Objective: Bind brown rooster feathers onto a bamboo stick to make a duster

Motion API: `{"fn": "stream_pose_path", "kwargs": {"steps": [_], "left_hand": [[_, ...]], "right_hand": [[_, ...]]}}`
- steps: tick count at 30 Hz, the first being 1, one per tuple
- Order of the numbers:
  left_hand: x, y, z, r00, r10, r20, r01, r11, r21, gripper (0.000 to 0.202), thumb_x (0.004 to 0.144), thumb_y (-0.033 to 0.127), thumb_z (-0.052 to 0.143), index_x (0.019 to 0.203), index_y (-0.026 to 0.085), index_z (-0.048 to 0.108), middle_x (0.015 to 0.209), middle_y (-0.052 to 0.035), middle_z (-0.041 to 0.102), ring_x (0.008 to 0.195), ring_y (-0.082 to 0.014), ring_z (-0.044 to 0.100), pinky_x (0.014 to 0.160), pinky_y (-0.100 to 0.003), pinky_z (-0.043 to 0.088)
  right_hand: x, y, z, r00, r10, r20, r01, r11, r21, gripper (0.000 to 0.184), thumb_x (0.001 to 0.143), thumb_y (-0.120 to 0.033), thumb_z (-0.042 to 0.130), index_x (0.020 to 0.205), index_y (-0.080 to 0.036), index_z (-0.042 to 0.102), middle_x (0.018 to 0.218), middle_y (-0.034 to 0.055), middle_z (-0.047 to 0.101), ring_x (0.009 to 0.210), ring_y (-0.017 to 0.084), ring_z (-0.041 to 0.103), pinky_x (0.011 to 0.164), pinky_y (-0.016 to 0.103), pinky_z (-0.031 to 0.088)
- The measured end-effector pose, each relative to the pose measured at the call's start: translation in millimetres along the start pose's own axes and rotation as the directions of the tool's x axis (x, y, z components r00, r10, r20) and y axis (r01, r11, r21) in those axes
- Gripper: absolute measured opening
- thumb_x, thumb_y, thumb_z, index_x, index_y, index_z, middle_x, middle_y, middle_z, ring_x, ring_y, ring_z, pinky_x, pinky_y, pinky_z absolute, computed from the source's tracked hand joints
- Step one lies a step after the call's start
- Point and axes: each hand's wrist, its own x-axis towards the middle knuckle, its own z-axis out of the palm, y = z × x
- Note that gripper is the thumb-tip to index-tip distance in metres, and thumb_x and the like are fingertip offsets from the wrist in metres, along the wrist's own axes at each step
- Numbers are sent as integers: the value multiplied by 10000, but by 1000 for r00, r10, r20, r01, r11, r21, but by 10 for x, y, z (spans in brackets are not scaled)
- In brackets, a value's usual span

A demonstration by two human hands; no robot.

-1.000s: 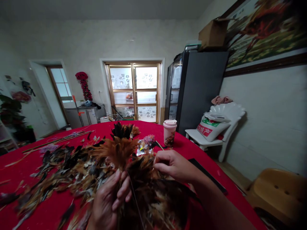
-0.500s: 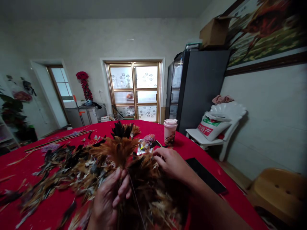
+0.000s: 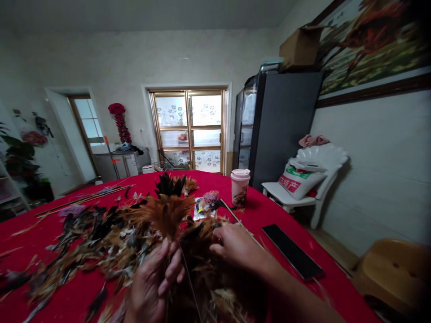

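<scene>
My left hand (image 3: 153, 280) pinches the base of a fanned bunch of brown feathers (image 3: 168, 213), which stands upright above the fingers. A thin pale thread (image 3: 191, 280) runs down from beside that base. My right hand (image 3: 232, 244) reaches into a dark heap of brown and black feathers (image 3: 215, 291) at the front; its fingers are bent together, and whatever lies between them is hidden. Loose feathers (image 3: 117, 246) in brown, black and grey spread over the red tablecloth (image 3: 70, 291) to the left. Behind the bunch stands a cluster of black feathers (image 3: 168, 184).
A lidded pink cup (image 3: 240, 188) stands at the back right, with a black phone (image 3: 292, 251) nearer me. Thin sticks (image 3: 84, 196) lie at the back left. A tangle of pink thread (image 3: 211, 198) sits behind the feathers. A white chair (image 3: 323, 179) holds a sack.
My right hand has moved down and slightly left, deeper into the feather heap, uncovering a thin stick and more of the phone. My left hand keeps its hold on the bunch.
</scene>
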Motion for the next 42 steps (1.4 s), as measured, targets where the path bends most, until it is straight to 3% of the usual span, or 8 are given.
{"fn": "stream_pose_path", "kwargs": {"steps": [4,7,9,12,14,17,36,42], "left_hand": [[25,-8,-10,998,-27,61,29,999,-17,231,773,288,609,618,117,589,405,77,398,300,-1,211,393,-170,376],[41,-15,-7,999,1,45,1,999,-38,235,779,286,603,615,121,577,405,81,385,310,-5,205,404,-173,382],[50,-20,-6,999,8,38,-7,999,-37,241,776,287,608,606,123,565,408,84,376,314,-7,195,397,-173,376],[59,-27,-11,998,-8,69,10,1000,-27,241,792,272,587,604,124,558,410,86,377,306,-4,193,397,-177,373],[59,-31,-16,997,-13,79,14,1000,-18,236,802,262,570,614,120,569,408,84,380,301,-4,199,403,-178,377],[54,-44,-18,997,-23,69,24,1000,-5,242,801,256,570,610,108,585,403,79,386,300,-1,205,396,-168,368],[17,-215,17,993,-117,34,117,993,13,259,730,335,655,600,134,556,397,82,389,335,-23,195,398,-189,355],[6,-317,16,990,-134,51,133,991,31,308,735,389,645,582,142,544,386,71,429,296,-16,259,376,-169,303]], "right_hand": [[-11,-50,19,999,-53,-3,53,992,116,127,734,-174,538,643,-172,626,655,25,644,612,135,553,536,223,296],[-8,-12,-6,988,-133,-79,153,925,348,130,728,-130,500,670,-165,611,678,2,632,645,120,554,578,203,347],[8,25,-23,990,-117,-73,138,832,537,114,742,-146,487,691,-159,588,657,-6,614,612,111,549,568,193,375],[30,63,-54,993,-58,107,-47,624,780,93,772,-236,492,728,-163,528,565,-30,575,422,78,471,423,175,343],[27,74,-89,979,-75,192,-132,488,863,130,766,-286,519,727,-163,499,569,-29,589,375,65,459,379,162,321],[5,81,-154,974,-133,184,-120,389,913,172,745,-305,566,721,-146,504,626,-2,626,440,70,542,405,148,341],[-61,4,-189,976,-169,137,-111,157,981,107,651,-186,535,745,-138,520,581,28,655,418,113,582,376,156,396],[-95,-61,-184,981,-156,118,-77,246,966,162,691,-251,614,739,-143,503,594,23,653,452,121,601,429,177,434]]}}
